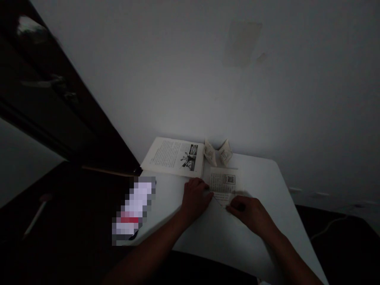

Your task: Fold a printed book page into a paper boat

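Touching printed paper (218, 182), seemingly to steady it, the left hand (196, 200) lay curled, grip unclear; the right hand (249, 213) pinched one corner.

Off-white with dark print and a black-and-white square code (230, 179) on the sheet (217, 180). Beige, dark-printed, on the folded papers (225, 152). Cream with black text and grey-black pictures (188, 161) on the book (166, 156). Bluish white across the desk (259, 174). Lavender, banded red, on the pixelated oblong (138, 202).
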Action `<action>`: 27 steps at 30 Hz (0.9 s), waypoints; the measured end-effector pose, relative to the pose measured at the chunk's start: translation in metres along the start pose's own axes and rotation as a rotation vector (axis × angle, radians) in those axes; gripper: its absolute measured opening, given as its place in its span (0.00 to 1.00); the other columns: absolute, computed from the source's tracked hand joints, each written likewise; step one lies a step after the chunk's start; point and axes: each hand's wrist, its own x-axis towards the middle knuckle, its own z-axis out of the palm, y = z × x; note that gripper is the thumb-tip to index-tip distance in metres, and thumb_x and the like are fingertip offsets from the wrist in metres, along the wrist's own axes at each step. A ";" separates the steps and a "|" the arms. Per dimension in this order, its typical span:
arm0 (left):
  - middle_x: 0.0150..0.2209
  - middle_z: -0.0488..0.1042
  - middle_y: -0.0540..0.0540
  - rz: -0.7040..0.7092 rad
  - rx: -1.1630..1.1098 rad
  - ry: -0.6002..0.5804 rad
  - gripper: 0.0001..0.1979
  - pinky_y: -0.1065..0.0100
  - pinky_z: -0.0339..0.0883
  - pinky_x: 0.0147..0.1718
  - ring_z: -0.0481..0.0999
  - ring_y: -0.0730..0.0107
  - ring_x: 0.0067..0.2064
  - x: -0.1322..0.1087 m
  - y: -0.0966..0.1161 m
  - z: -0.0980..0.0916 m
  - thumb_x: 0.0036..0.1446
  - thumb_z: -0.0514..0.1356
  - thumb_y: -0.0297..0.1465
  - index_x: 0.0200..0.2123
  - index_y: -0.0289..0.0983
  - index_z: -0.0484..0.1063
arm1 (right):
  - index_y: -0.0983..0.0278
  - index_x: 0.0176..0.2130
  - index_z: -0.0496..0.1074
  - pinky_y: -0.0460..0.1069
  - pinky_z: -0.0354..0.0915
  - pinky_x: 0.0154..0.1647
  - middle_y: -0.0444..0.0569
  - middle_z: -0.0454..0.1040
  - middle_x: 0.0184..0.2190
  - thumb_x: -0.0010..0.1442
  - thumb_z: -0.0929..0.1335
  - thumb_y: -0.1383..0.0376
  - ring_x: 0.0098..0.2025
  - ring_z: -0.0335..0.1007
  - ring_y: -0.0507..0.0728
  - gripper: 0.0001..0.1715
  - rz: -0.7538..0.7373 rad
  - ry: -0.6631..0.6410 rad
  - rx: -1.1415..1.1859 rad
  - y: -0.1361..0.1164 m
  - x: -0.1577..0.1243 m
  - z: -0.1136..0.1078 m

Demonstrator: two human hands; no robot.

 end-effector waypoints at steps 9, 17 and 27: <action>0.28 0.73 0.50 -0.043 -0.184 -0.085 0.03 0.65 0.63 0.36 0.71 0.69 0.33 0.003 -0.005 -0.008 0.50 0.61 0.30 0.29 0.38 0.73 | 0.63 0.40 0.68 0.48 0.65 0.29 0.49 0.73 0.32 0.46 0.70 0.49 0.26 0.66 0.53 0.26 0.199 0.532 0.204 0.026 -0.003 0.006; 0.27 0.71 0.49 0.175 -0.314 0.183 0.04 0.67 0.63 0.34 0.69 0.71 0.32 0.009 0.002 -0.029 0.53 0.58 0.32 0.31 0.38 0.71 | 0.63 0.33 0.73 0.51 0.66 0.33 0.50 0.75 0.30 0.49 0.69 0.51 0.31 0.70 0.59 0.18 0.099 0.461 0.270 0.014 0.004 -0.028; 0.33 0.74 0.48 0.672 0.063 0.041 0.08 0.63 0.59 0.38 0.68 0.69 0.36 -0.009 -0.018 -0.032 0.55 0.54 0.27 0.34 0.42 0.72 | 0.59 0.43 0.72 0.57 0.63 0.46 0.50 0.76 0.40 0.59 0.60 0.73 0.44 0.69 0.58 0.18 -0.693 0.444 -0.171 0.029 -0.014 -0.004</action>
